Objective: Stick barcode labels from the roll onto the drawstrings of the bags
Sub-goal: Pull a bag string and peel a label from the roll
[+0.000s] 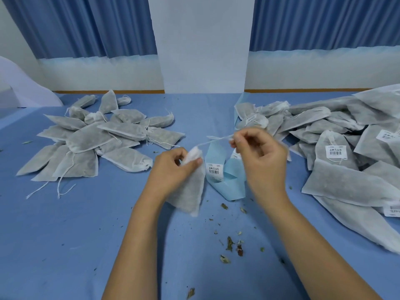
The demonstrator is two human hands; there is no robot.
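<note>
left hand [173, 167] has the bag [190, 191] by its gathered neck, fingers [184, 153] curled and pinching the white cloth; the bag hangs tilted from that grip, its bottom corner down near the table [86, 234]; right hand [262, 156] sits a touch higher and off to the right, fingertips pinched on the end of the drawstring [214, 140], which runs in a line between the two hands; both forearms [138, 245] reach in from the bottom edge, wrists bent slightly inward; the label roll [229, 182] lies on the table right between the hands, its blue backing looped, one barcode label [215, 168] facing up on it; to do this step well, i'd say hold the string taut and straight so a free length shows near the neck, then peel one label cleanly and fold it round the string, edges matched, no cloth caught in the glue; unlabelled bags [93, 139] heaped to the left, labelled ones [346, 148] to the right; dried leaf crumbs [230, 243] dot the table between the forearms
</note>
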